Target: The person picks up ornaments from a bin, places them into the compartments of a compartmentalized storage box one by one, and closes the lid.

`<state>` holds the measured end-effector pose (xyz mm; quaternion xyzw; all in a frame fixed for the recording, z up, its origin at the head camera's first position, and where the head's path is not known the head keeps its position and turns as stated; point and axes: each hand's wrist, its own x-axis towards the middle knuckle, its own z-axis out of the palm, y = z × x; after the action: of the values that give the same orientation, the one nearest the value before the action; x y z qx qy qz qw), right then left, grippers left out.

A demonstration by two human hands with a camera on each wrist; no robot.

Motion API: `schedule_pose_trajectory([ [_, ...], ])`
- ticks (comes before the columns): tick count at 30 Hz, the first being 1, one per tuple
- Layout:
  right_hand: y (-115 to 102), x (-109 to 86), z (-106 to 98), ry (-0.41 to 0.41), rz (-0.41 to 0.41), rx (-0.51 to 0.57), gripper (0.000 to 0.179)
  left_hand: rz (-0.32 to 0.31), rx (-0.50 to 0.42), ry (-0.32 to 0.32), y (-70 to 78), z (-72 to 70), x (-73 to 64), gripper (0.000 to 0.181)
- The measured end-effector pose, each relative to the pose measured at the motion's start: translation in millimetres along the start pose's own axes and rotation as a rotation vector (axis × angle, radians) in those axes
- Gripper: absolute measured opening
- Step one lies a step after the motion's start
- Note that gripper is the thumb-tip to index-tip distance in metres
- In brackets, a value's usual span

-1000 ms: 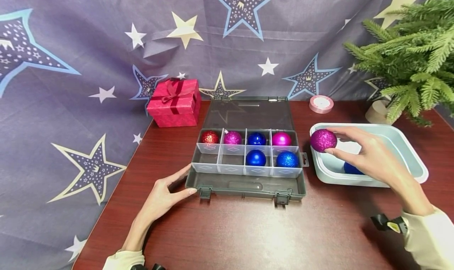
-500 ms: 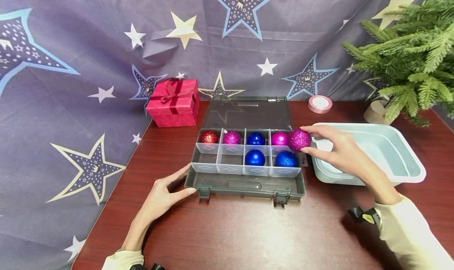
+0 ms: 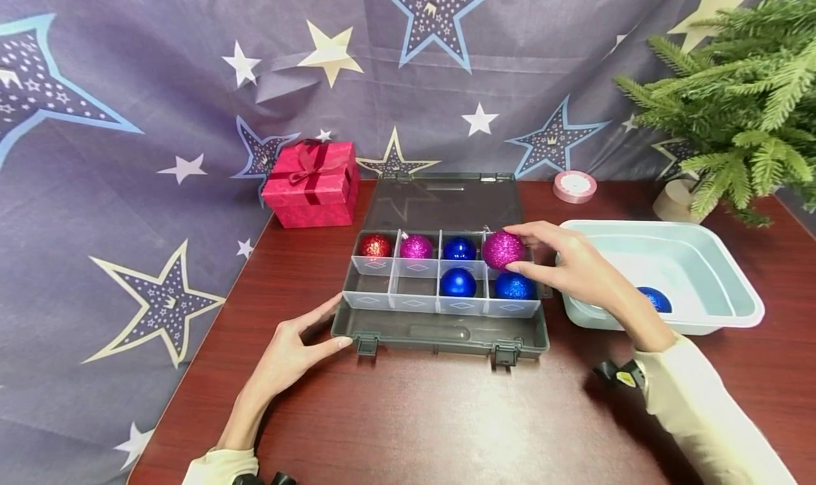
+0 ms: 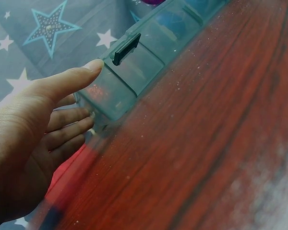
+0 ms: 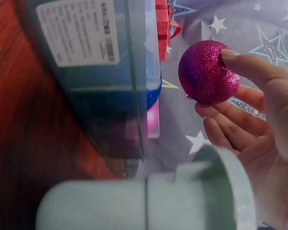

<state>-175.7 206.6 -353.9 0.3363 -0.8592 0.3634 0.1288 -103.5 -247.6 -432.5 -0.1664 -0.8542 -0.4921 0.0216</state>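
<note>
My right hand [image 3: 574, 262] pinches a magenta glitter Christmas ball [image 3: 503, 250] between thumb and fingers. In the right wrist view the same ball [image 5: 209, 72] is held up above the wall of the box. From the head view it covers the back right compartment of the open organizer box [image 3: 440, 335]. Red [image 3: 376, 246], pink [image 3: 416, 247] and blue balls [image 3: 460, 248] sit in the other back compartments. Two more blue balls [image 3: 457, 282] lie in the front row's right half. With fairly straight fingers, my left hand [image 3: 290, 354] touches the box's front left corner.
Right of the box stands a pale blue basin [image 3: 714, 272] with a blue glitter ball [image 3: 654, 299] inside. Behind are a red gift box [image 3: 312, 185], a pink ribbon roll [image 3: 575, 187] and a small artificial fir tree [image 3: 746, 110]. A star-patterned cloth hangs behind the table.
My right hand has carried the magenta glitter ball leftward from over the basin to above the box's right side. My left hand has stayed at the box corner.
</note>
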Motion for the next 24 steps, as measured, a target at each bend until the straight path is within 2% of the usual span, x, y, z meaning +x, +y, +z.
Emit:
schedule_pose_trajectory([
  [13,-10,17.8,24,-0.088,0.074,0.140,0.052,-0.010,0.010,0.000,-0.5,-0.6,0.0,0.069],
  [24,-23,34.4,38,-0.135,0.053,0.218,0.052,-0.007,0.016,0.002,-0.5,-0.9,0.0,0.069],
])
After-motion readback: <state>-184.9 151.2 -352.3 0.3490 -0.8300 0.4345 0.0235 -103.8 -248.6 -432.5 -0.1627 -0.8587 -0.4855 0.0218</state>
